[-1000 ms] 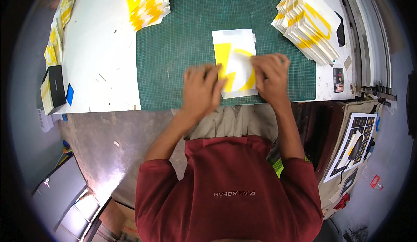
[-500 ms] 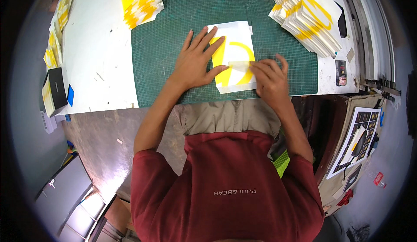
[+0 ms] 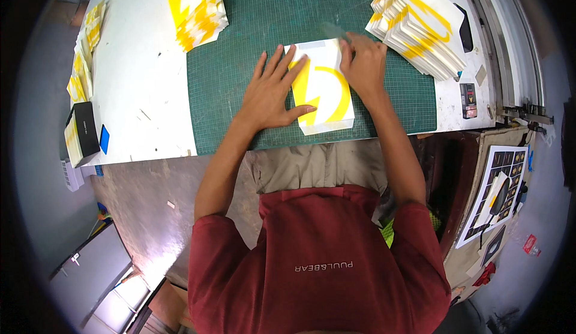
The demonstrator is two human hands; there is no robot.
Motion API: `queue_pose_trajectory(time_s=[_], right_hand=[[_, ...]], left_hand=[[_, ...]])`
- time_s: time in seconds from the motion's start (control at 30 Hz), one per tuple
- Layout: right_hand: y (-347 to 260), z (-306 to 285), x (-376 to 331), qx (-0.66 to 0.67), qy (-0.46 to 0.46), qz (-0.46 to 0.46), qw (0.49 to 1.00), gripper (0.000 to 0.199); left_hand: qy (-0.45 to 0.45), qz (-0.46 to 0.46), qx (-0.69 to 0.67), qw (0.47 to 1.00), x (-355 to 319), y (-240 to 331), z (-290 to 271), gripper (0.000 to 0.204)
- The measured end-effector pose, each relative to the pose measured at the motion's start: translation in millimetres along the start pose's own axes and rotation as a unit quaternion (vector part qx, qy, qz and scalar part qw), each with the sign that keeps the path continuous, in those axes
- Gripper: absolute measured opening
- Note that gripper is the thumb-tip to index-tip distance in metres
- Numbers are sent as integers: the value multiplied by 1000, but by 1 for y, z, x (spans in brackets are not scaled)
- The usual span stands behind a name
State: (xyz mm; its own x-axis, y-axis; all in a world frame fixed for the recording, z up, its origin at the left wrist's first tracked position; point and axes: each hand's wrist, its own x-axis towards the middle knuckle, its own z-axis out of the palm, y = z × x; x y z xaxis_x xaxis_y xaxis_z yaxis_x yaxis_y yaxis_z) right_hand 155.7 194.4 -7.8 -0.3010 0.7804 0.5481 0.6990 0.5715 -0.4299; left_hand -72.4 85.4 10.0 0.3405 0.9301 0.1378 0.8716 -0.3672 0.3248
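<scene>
Head view: the left hand (image 3: 273,94) lies flat and spread wide, fingers fanned, palm down on the left part of a white sheet (image 3: 324,88) printed with a yellow shape. The thumb reaches across the sheet's lower left. The right hand (image 3: 363,64) rests on the sheet's upper right corner with fingers curled; a blurred, pale strip shows at its fingertips, but I cannot tell whether it pinches anything. The sheet lies near the front edge of a green cutting mat (image 3: 240,82) with a fine grid.

At the mat's far right sits a fanned stack (image 3: 420,25) of like white sheets with yellow marks. A second, smaller stack (image 3: 195,10) lies at the mat's upper left corner, partly on the white bench (image 3: 141,88). More yellow-and-white pieces (image 3: 84,52) run along the bench's left edge, beside a black box (image 3: 81,133) and a small blue tag (image 3: 104,139). A small dark packet (image 3: 468,100) lies on the bench right of the mat.

Right of the bench, a lower surface holds a white sheet with dark squares (image 3: 495,193). Below the bench is a bare grey floor (image 3: 138,202).
</scene>
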Motion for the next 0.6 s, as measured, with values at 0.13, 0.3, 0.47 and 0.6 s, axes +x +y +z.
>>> queue_pose_trajectory(time_s=[0.13, 0.3, 0.47, 0.6], right_hand=[[-10, -30, -12, 63, 20, -26, 997, 13], [-40, -99, -106, 86, -99, -137, 982, 27], [-57, -98, -144, 20, -130, -133, 982, 43], [-58, -95, -128, 17, -125, -128, 984, 36]], left_hand=[[1, 30, 46, 998, -2, 0, 1, 89], [17, 25, 13, 999, -3, 4, 3, 86], [18, 23, 4, 1000, -3, 4, 4, 87], [15, 20, -2, 1000, -1, 5, 2, 87]])
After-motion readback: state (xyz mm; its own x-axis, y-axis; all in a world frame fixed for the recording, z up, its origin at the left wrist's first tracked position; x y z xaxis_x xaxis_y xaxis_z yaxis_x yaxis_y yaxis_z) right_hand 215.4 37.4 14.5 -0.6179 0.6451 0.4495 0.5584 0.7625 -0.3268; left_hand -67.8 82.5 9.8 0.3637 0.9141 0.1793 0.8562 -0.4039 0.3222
